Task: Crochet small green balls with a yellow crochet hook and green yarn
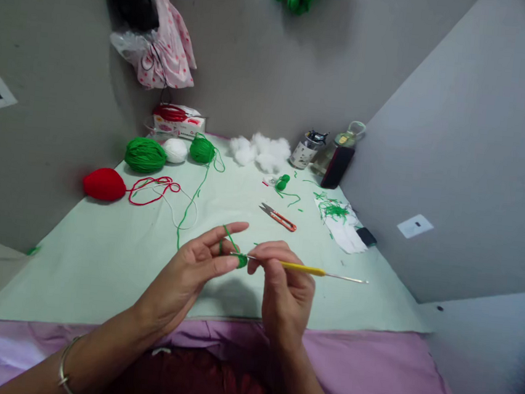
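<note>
A small green crochet piece (242,261) is pinched at the thumb tip of the left hand (195,266), whose index finger is extended outward; the grip of the fingers behind the piece is partly hidden. A green yarn strand (229,236) is stretched from the piece up to that index finger and is also looped about another finger. A yellow-handled crochet hook (304,268) is clasped between the thumb and fingers of the right hand (288,292), its far end pointed out past that hand. The hook's slim metal shaft is laid across the top of the piece, just beside the right fingertips; whether it is passed through a stitch cannot be told. Both hands are held above the pale tablecloth (111,269), and orange-handled thread snips (279,218) are seen lying beyond them.
</note>
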Tool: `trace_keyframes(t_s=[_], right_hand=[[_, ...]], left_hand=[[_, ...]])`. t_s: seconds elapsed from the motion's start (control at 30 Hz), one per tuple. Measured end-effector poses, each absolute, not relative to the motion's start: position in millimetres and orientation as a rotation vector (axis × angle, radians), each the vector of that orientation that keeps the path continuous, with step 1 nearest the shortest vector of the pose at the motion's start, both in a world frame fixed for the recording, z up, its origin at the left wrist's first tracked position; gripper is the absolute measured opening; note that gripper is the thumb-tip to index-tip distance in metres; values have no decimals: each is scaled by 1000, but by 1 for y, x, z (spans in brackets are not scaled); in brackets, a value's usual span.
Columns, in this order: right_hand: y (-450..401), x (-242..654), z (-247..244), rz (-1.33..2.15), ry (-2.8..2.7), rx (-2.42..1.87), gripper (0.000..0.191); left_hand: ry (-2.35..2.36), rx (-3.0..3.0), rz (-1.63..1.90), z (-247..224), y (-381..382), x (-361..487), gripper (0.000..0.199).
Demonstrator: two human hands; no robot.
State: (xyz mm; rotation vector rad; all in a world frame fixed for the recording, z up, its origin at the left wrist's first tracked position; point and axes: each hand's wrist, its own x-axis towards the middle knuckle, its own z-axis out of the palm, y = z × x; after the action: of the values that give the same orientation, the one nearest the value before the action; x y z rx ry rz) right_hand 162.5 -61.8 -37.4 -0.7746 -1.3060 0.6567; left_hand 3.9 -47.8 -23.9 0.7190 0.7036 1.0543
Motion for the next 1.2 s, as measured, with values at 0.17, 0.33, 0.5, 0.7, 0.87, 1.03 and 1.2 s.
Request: trace_keyframes(t_s=[0.17,0.33,0.5,0.7,0.87,1.03,1.2], right_hand=[[-62,158,-49,335,-1531,-823,31],[-63,165,-52,134,-1578,-848,32],[-58,169,-40,659,-1285,-779,19],[-54,166,-42,898,-1187,-778,15],[-55,170,-40,1006,-1114,-708,21],[-63,169,-38,611,-1396,-827,22],[-67,164,-47,-121,-1770,-820,30]], left_hand=[[774,834,1133,-28,-52,10,47],[646,604,982,-28,-44,9,42],[735,755,1063,-27,-43,4,39],[818,955,1052,-30,-47,4,38],[838,993,1049,-30,-46,-1,35],[943,1136,1099,-27,-49,-2,33],[943,1037,1175,-25,-51,5,41]])
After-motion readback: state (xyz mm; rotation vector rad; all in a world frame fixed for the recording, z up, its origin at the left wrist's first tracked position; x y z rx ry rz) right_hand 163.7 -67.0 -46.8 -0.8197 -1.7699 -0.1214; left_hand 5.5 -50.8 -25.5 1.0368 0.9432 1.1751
